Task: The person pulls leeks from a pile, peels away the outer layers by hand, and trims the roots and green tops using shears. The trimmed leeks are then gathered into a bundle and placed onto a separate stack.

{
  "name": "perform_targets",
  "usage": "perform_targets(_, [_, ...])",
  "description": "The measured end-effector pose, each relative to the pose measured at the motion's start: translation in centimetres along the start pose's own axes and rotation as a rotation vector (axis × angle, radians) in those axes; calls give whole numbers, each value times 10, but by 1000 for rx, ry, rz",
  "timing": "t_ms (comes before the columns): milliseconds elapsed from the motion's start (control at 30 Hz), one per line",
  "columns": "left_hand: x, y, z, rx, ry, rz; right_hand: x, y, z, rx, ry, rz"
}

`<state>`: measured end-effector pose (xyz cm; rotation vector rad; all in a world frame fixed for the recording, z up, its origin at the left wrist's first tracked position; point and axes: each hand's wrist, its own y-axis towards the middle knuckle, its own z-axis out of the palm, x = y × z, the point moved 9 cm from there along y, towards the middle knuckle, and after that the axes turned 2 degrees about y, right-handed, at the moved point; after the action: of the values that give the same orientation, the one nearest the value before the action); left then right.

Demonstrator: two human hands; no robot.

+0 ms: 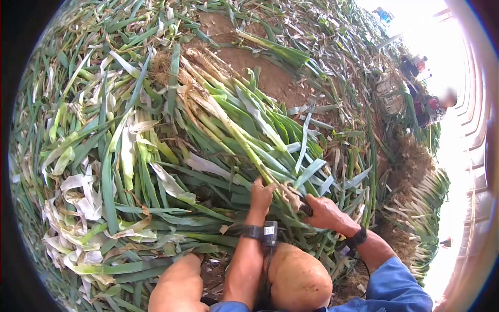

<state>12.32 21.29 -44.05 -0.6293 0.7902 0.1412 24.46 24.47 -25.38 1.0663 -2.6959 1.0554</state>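
My left hand (261, 197) is closed around a leek (241, 139) whose pale, rooty end points to the upper left. Just to the right, my right hand (326, 213) is wrapped round the dark handle of a knife (306, 209); its blade is mostly hidden among dry, peeling leaves beside the left hand's grip. Beyond both hands lies a pile of untrimmed leeks (208, 96), roots at the upper left and green leaves toward the right.
Stripped leaves (109, 182) cover the ground at left. Bare soil (270, 75) shows beyond the pile. A row of cleaned leeks (416, 208) lies at right with roots bunched. Farther off are a crate (390, 93) and a person (431, 106). My bent knees are close below my hands.
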Motion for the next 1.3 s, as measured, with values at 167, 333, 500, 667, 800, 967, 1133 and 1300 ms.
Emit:
perform_targets(167, [5,-6,-16,-5,62,2,2,-10,10,58,-50,8])
perform_targets(333, [-1,-25,-22,-21,17,-119,26,35,10,-51,-61,-70])
perform_targets(500, [0,-33,-35,-13,96,-146,62,104,-2,-144,-73,-123])
perform_targets(667, [17,-29,-36,9,51,-86,91,177,-14,-220,-71,-54])
perform_targets(800, [0,-36,-40,-29,81,-19,94,178,-19,-199,-50,50])
perform_targets(967, [-43,-37,-49,-102,20,75,65,56,-12,114,-75,79])
perform_targets(1133, [-3,-33,-40,84,-40,-23,37,-25,0,160,-45,144])
perform_targets(1300, [22,-67,-33,129,245,-229,42,22,1,44,72,88])
